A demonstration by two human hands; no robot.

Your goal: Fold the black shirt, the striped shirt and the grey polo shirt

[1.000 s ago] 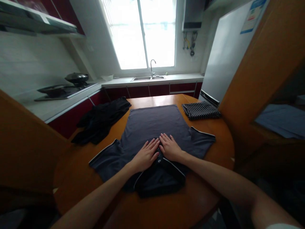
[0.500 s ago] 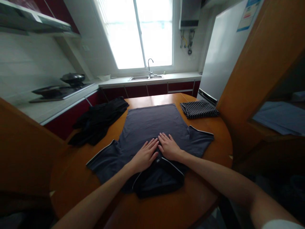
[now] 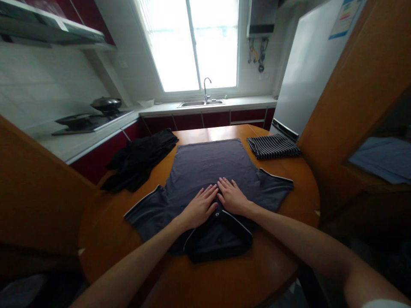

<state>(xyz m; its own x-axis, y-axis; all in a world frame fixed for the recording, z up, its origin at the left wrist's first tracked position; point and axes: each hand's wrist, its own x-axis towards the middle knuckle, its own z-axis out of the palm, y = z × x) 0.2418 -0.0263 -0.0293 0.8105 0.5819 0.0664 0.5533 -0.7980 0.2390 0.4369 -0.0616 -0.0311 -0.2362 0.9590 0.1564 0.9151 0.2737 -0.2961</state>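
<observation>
A dark grey-blue polo shirt (image 3: 208, 160) lies spread front side up, its collar towards me and its hem towards the window. White piping edges the collar and both short sleeves. My left hand (image 3: 199, 207) rests flat on the shirt just left of the button placket, fingers stretched out. On the other side of the placket my right hand (image 3: 233, 196) lies flat too, its fingers extended and its fingertips close to those of the left. Part of the placket is hidden beneath the hands; one button shows just below them.
The shirt lies on a round wooden table (image 3: 266, 265). A crumpled black garment (image 3: 141, 160) is at the left edge, and a folded black-and-white striped cloth (image 3: 272, 146) at the back right. Beyond stand a counter with a sink (image 3: 192, 104), a stove (image 3: 96, 122) and a fridge (image 3: 308, 72).
Both hands stay flat at the same place on the shirt, and the garments have not moved. Only the camera view shifts slightly.
</observation>
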